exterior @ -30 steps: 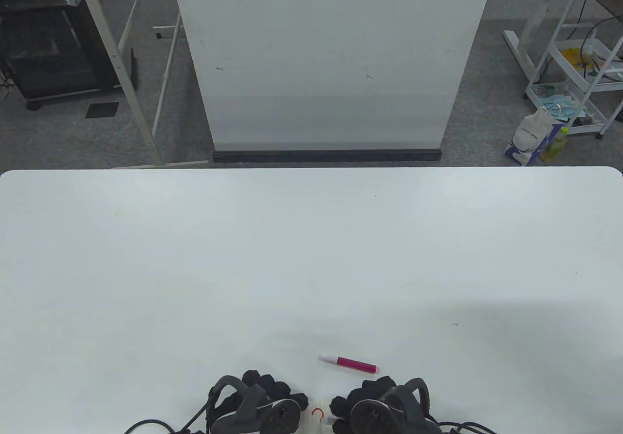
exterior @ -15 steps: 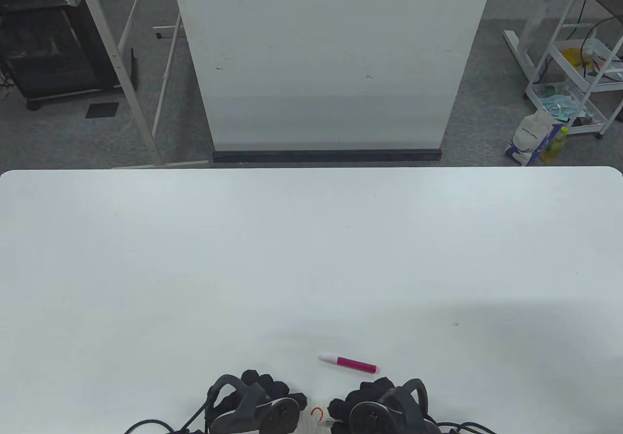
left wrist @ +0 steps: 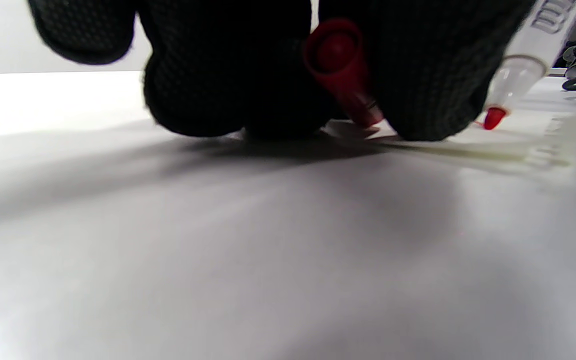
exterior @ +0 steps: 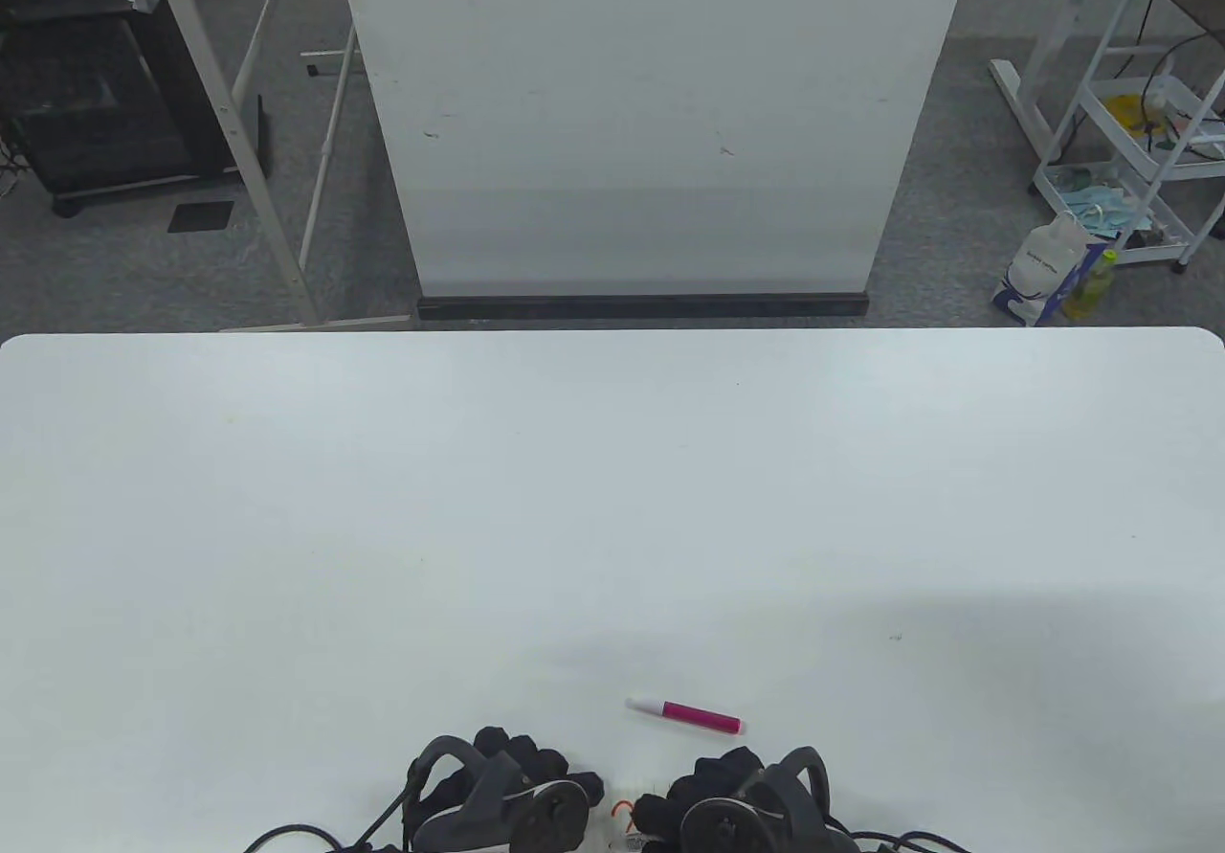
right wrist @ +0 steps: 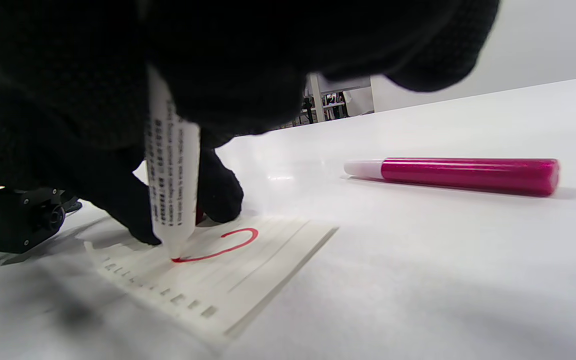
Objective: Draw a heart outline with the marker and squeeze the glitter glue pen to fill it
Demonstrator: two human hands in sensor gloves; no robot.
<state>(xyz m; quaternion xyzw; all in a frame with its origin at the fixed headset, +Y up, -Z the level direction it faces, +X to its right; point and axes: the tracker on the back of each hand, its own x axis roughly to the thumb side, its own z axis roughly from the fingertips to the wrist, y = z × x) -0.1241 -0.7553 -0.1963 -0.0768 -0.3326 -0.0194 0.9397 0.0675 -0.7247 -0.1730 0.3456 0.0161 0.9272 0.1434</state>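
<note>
A small white paper slip (right wrist: 248,270) lies at the table's near edge between my hands. My right hand (exterior: 670,805) grips a white red-tipped marker (right wrist: 173,190), its tip touching the slip at the end of a red curved line (right wrist: 228,245). My left hand (exterior: 565,786) has its fingers curled, with the fingertips (left wrist: 208,100) down at the slip's edge and a red marker cap (left wrist: 340,65) held between them. The marker tip (left wrist: 493,117) shows at the right of the left wrist view. A pink glitter glue pen (exterior: 685,714) lies just beyond my right hand, untouched.
The white table (exterior: 612,508) stretches far and wide beyond the hands. A white board (exterior: 651,116) stands on the floor behind the table. A wire cart (exterior: 1139,135) and bags are off at the right rear.
My right hand has shifted left and toward the near edge with the marker, and the red line has grown. It now partly covers the curve. The left hand and glitter pen stay put.
</note>
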